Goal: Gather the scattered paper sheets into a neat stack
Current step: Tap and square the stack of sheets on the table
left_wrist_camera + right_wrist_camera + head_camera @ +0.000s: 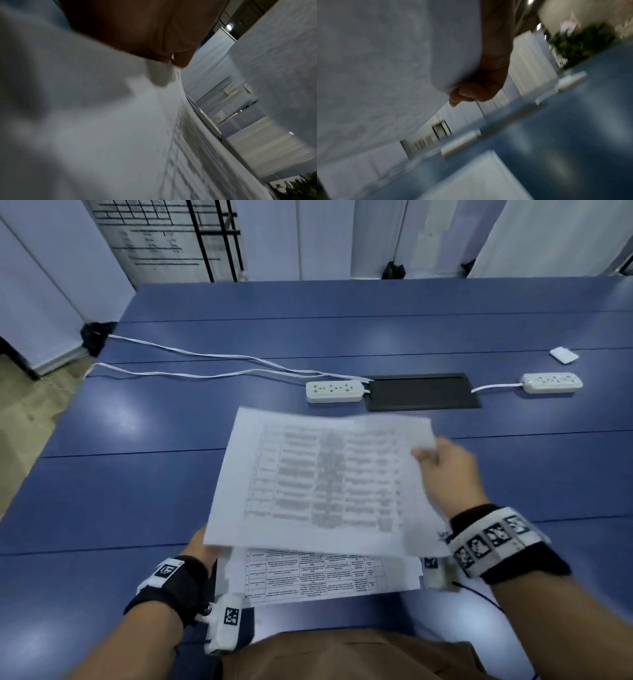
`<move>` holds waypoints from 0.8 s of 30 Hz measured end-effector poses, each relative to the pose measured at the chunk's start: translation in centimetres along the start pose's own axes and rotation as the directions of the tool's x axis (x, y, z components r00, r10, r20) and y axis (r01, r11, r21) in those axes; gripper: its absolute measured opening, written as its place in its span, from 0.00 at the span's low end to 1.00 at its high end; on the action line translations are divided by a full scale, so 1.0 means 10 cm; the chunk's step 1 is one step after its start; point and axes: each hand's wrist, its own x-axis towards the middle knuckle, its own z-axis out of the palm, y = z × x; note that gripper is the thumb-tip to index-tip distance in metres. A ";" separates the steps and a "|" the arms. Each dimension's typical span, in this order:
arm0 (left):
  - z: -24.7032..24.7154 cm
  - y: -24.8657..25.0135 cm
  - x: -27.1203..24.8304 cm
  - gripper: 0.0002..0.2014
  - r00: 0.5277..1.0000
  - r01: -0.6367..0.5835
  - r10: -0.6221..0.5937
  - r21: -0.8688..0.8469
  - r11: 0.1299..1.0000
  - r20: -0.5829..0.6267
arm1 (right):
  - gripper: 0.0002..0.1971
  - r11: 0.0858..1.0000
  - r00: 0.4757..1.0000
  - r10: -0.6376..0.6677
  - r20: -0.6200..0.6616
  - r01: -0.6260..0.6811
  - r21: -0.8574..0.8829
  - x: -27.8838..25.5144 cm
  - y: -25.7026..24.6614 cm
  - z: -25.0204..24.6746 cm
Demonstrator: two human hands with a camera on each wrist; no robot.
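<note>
A printed paper sheet [322,481] hangs tilted above the blue table [137,491]. My right hand [442,470] pinches its right edge, thumb on top. In the right wrist view the curled fingers [488,81] grip that sheet [385,54] from below. Under it, near the table's front edge, lies a stack of printed sheets [325,575]. My left hand [200,544] reaches in at the stack's left side, mostly hidden by the lifted sheet. The left wrist view shows the left hand [137,33] pinching the paper stack [102,121], with one finger showing as a shadow through it.
Two white power strips [334,391] [551,382] flank a black cable hatch [421,392] mid-table. White cables [205,361] run off to the left edge. A small white pad [563,356] lies at the far right.
</note>
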 end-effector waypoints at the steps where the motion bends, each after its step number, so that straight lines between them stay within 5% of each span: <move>1: 0.00 0.03 -0.03 0.19 1.000 -0.020 0.020 -0.014 1.000 -0.014 | 0.11 0.996 0.997 0.023 0.076 -0.016 -0.085 -0.03 0.09 0.15; 3: 0.03 0.12 -0.10 0.19 0.998 -0.025 0.030 -0.098 0.995 0.048 | 0.13 0.985 0.980 0.069 0.188 -0.037 -0.166 -0.09 0.25 0.41; 5: 0.03 0.20 -0.09 0.30 0.990 0.044 -0.010 -0.233 0.971 0.143 | 0.14 0.980 0.961 0.102 0.256 -0.053 -0.192 -0.10 0.40 0.63; 9: -0.09 0.21 -0.02 0.46 0.936 0.218 -0.145 -0.203 0.955 0.322 | 0.15 0.931 0.943 0.081 0.324 0.044 -0.362 -0.05 0.59 0.83; 13: -0.06 0.19 -0.02 0.20 0.924 0.135 -0.089 -0.101 0.986 0.372 | 0.16 0.916 0.952 0.069 0.299 0.059 -0.397 -0.05 0.69 0.88; 16: -0.02 0.14 0.01 0.19 0.970 -0.039 0.032 0.025 0.999 0.239 | 0.18 0.937 0.969 0.099 0.228 -0.014 -0.349 -0.09 0.74 0.92; 20: 0.09 0.33 -0.15 0.20 0.964 -0.227 0.223 0.011 0.974 0.143 | 0.31 0.983 0.974 0.183 0.135 -0.180 -0.035 -0.08 0.87 0.86; 22: 0.10 0.48 -0.24 0.20 0.940 -0.312 0.312 -0.024 0.950 0.136 | 0.45 0.935 0.949 0.223 0.225 -0.273 0.227 -0.04 0.87 0.74; 24: 0.10 0.66 -0.31 0.20 0.915 -0.378 0.384 -0.072 0.923 0.120 | 0.44 0.795 0.894 0.170 0.414 -0.373 0.478 0.01 0.85 0.59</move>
